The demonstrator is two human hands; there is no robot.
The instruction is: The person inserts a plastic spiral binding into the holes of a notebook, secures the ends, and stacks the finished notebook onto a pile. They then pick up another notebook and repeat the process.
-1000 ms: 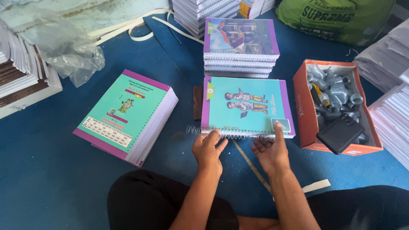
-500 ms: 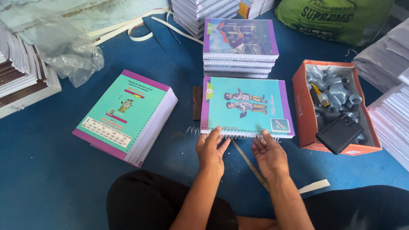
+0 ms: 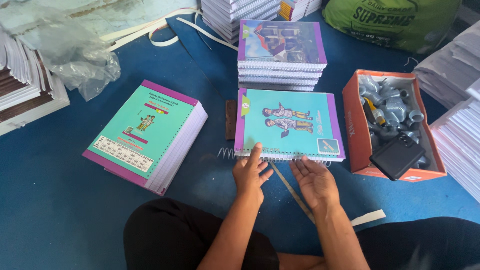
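Kneeling on a blue floor (image 3: 60,200), a person works at the near edge of a teal notebook (image 3: 290,122). The left hand (image 3: 250,172) lies flat and open, its fingers resting on the wire spiral (image 3: 227,153) that runs along that edge. The right hand (image 3: 315,180) is open, palm turned up, clamped on nothing, just short of the notebook. A metal ruler (image 3: 292,190) lies between the hands. Beyond the right hand sits an orange box (image 3: 352,135) of grey fittings; beyond the left, a stack of loose pages (image 3: 150,132).
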